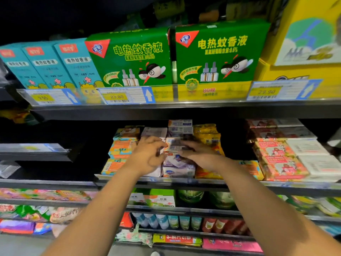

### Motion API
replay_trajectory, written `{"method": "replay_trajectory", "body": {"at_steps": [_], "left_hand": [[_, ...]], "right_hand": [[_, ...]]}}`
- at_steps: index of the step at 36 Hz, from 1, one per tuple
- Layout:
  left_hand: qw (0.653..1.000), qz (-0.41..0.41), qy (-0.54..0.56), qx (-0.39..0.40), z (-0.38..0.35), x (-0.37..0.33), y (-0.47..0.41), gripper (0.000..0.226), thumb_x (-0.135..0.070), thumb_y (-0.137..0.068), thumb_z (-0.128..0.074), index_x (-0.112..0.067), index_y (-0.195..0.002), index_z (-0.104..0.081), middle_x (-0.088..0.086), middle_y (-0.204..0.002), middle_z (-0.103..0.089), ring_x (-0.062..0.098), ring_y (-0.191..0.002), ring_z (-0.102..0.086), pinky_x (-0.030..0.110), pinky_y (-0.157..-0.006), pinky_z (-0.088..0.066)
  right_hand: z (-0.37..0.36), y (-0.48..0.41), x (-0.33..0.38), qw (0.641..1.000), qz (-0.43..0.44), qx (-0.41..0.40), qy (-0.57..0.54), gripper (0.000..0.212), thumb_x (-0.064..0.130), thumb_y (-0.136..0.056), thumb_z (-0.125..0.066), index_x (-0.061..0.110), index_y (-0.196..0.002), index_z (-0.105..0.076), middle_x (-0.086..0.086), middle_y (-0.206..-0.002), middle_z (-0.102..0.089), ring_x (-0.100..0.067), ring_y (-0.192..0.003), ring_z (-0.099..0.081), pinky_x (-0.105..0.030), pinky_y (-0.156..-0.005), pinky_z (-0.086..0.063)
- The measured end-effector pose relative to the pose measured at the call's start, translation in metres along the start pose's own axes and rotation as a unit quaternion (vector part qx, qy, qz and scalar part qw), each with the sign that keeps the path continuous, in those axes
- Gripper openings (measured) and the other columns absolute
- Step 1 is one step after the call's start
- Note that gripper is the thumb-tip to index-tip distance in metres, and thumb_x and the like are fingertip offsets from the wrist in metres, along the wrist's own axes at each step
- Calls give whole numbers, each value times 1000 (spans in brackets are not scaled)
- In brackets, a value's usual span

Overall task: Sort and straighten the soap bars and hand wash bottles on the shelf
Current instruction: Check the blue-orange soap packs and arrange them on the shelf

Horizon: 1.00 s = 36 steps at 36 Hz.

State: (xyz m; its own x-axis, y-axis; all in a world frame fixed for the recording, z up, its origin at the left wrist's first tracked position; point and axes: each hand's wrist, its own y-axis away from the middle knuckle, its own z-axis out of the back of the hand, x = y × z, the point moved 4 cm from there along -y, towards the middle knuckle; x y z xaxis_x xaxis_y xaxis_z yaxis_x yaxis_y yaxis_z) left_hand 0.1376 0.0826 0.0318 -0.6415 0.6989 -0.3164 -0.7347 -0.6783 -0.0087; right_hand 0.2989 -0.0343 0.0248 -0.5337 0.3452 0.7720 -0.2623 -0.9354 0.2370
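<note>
Grey metal shelving (64,183) crosses the view in tiers. Nearest and lowest, a row of pale blue and green bottles (162,220) stands upright beside red packs (221,225); the labels on the bottles cannot be read. Two bare forearms (103,209) rise from the lower edge to the middle shelf (295,185). The left hand (147,156) lies against the left side of a central stack of lavender-and-white soap bar boxes (178,167), fingers bent; motion blur hides whether it grips a box. The right hand (201,156) lies over the front of the same stack with fingers nearly straight and spread, gripping nothing. The stack sits at the front edge of the middle shelf and reaches up close under the tier above. Just beside it on the left is a stack of orange soap boxes (120,150); on the right, yellow packs (208,133). Well apart at the far right lie pink boxes (276,157) and white boxes (313,154), stacked flat. Above and farther back, the top shelf (184,109) carries teal cartons (46,65), two green cartons (129,58) side by side and a yellow carton (304,43); price tags (118,96) sit along its front rail.
</note>
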Motion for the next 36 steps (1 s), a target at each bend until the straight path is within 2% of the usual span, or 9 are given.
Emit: {"method": "replay_trajectory", "body": {"at_steps": [1, 3, 8, 12, 16, 22, 30, 33, 36], "left_hand": [[1000, -6, -2, -2, -3, -6, 1, 62, -59, -78, -40, -30, -126, -66, -2, -136, -54, 27, -129, -43, 39, -104, -32], [999, -35, 4, -24, -9, -16, 1, 56, -52, -80, -42, -27, -124, -68, -2, -134, -57, 28, -126, -48, 37, -103, -35], [998, -64, -22, 13, -27, -51, -11, 47, -50, -93, -45, -36, -136, -55, -10, -148, -44, 19, -141, -34, 36, -112, -25], [990, -130, -43, 37, -40, -98, -16, 51, -58, -97, -40, -40, -144, -45, -10, -156, -34, 22, -143, -30, 38, -115, -24], [984, -148, -64, 80, -56, -135, -25, 59, -62, -98, -41, -42, -152, -29, -9, -164, -17, 25, -150, -13, 45, -119, -17], [978, -159, -121, 56, -77, -143, -25, 61, -65, -97, -29, -37, -151, -26, -5, -161, -24, 24, -146, -22, 54, -114, -14], [981, -165, -96, 32, -81, -136, -25, 56, -69, -94, -31, -42, -143, -35, -10, -156, -31, 24, -140, -30, 55, -113, -16], [983, -167, -72, 15, -81, -135, -25, 52, -69, -93, -33, -47, -140, -37, -14, -154, -33, 22, -138, -31, 51, -113, -16], [986, -162, -39, 19, -83, -132, -25, 49, -65, -94, -38, -52, -141, -38, -18, -155, -33, 19, -139, -29, 42, -112, -16]], "right_hand": [[12, 6, -2, 999, 0, -24, -24, 38, 44, -98, -61, 43, -135, -53, 18, -127, -52, -4, -116, -50, -5, -80, -41], [37, 21, -12, 998, 2, -66, 6, 42, 42, -96, -64, 36, -137, -56, 12, -131, -58, -7, -116, -54, -13, -77, -41], [81, 59, -54, 979, -45, -81, 181, 42, 44, -95, -64, 29, -135, -60, 4, -132, -60, -15, -115, -58, -18, -86, -39], [110, 76, -83, 936, -36, -110, 333, 50, 34, -83, -74, 25, -132, -65, -3, -132, -62, -26, -127, -52, -29, -101, -42], [117, 82, -96, 882, -50, -61, 465, 58, 53, -91, -61, 36, -145, -47, 7, -148, -48, -16, -139, -34, -37, -107, -28], [102, 80, -118, 876, -35, -37, 480, 60, 55, -100, -40, 40, -156, -25, 12, -158, -37, -11, -150, -12, -49, -108, -12], [101, 77, -121, 863, -43, -29, 503, 69, 60, -97, -40, 36, -159, -19, 6, -153, -42, -12, -146, -13, -46, -109, -10], [105, 76, -122, 880, -42, -24, 473, 68, 64, -94, -48, 37, -154, -34, 10, -143, -44, -10, -141, -18, -41, -106, -9], [108, 76, -119, 903, -26, -25, 429, 50, 62, -88, -60, 42, -133, -52, 15, -128, -47, -9, -135, -23, -40, -103, -11]]}}
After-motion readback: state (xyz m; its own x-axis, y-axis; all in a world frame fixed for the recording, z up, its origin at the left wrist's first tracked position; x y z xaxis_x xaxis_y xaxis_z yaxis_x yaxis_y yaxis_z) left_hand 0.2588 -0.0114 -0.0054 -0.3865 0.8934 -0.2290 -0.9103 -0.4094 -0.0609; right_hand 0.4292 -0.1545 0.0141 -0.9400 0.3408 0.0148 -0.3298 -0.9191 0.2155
